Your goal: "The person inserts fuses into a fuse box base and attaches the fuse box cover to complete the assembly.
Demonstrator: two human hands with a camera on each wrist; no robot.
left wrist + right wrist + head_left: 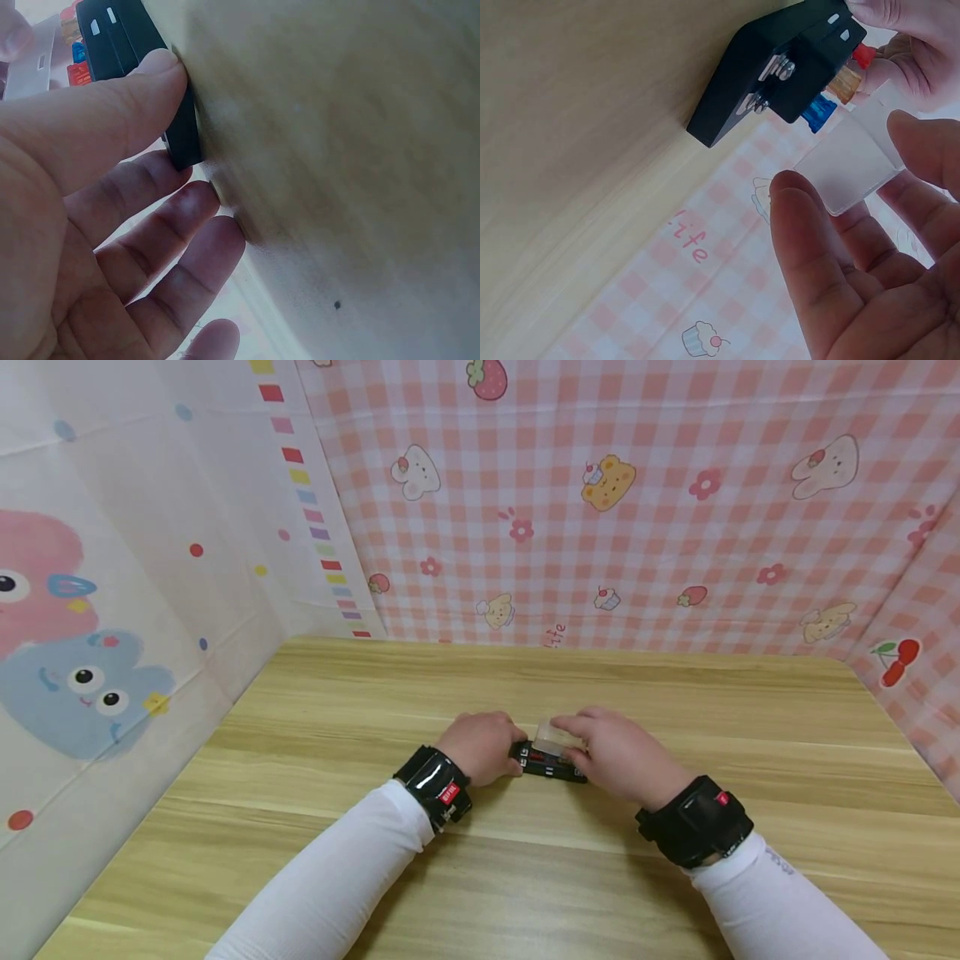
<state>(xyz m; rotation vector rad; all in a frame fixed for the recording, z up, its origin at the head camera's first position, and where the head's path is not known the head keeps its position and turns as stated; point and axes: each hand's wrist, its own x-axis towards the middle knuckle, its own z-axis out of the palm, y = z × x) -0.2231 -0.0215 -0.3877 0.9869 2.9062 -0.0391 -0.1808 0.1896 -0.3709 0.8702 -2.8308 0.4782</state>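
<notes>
A black fuse block (547, 770) lies on the wooden table in the head view, with my left hand (482, 748) gripping its left end. In the left wrist view, the left thumb presses on the block (120, 45) and a finger sits under its end. My right hand (624, 758) pinches a clear plastic cover (551, 737), tilted over the block. Seen from the right wrist, the cover (847, 165) is between thumb and fingers. Blue (819, 112), amber (844, 85) and red (864, 55) fuses stick out of the block, and metal screws (784, 69) show at its end.
The wooden table (337, 710) reaches back to a pink checked cloth (645, 543) printed with cartoon animals. A white cloth (150, 485) with cartoon shapes hangs along the left side. Both wrists wear black straps (697, 822).
</notes>
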